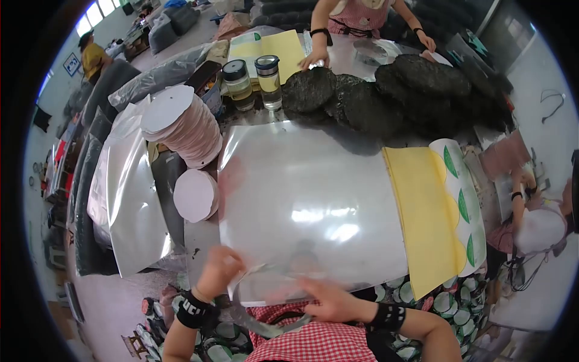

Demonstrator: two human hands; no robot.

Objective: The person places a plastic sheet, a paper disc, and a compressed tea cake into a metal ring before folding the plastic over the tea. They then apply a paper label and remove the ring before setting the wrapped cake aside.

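Two blurred hands over a glossy sheet

Your left hand is at the near left corner of the glossy sheet, its fingers curled; you cannot tell whether they grip. Your right hand is over the near edge, index finger extended, its hold also unclear. A clear curved strip hangs between your wrists.

The sheet lies flat, reflecting bright light. To its right are yellow sheets and a white roll with green marks; to its left, two stacks of pale discs. Beyond are two lidded bottles and dark round pieces, with a person opposite. Windows light the far left.
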